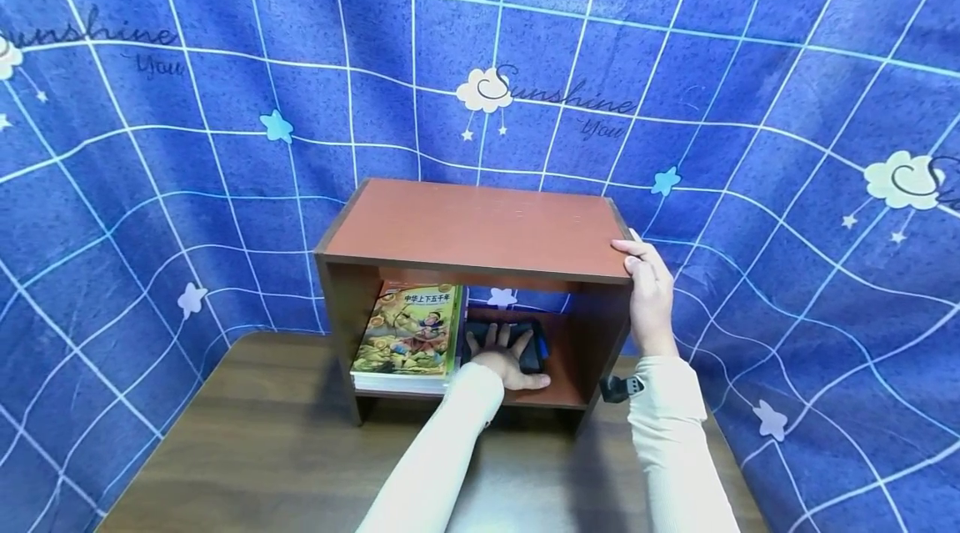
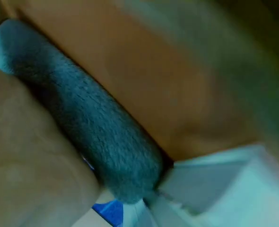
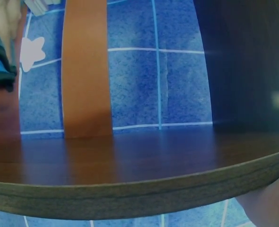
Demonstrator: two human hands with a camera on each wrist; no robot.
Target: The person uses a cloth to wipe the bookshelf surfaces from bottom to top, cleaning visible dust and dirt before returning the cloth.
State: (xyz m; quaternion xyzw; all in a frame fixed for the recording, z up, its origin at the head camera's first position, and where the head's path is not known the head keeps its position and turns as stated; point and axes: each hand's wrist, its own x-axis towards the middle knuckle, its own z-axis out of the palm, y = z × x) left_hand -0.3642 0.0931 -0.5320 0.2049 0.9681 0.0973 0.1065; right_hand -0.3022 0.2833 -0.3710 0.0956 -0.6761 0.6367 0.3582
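A small reddish-brown shelf with dark side panels stands on the table. My left hand reaches inside it, fingers spread and pressing on a dark item with a blue part on its right. In the left wrist view this dark item has a fuzzy, rounded edge; the palm hides much of it. My right hand holds the shelf's upper right corner, its fingertips bent over the top edge. The right wrist view shows that hand outside the side panel.
Left of the dark item lies a stack of books with an illustrated cover. The wooden table extends in front of the shelf. A blue curtain with white lines, clouds and stars hangs behind and around it.
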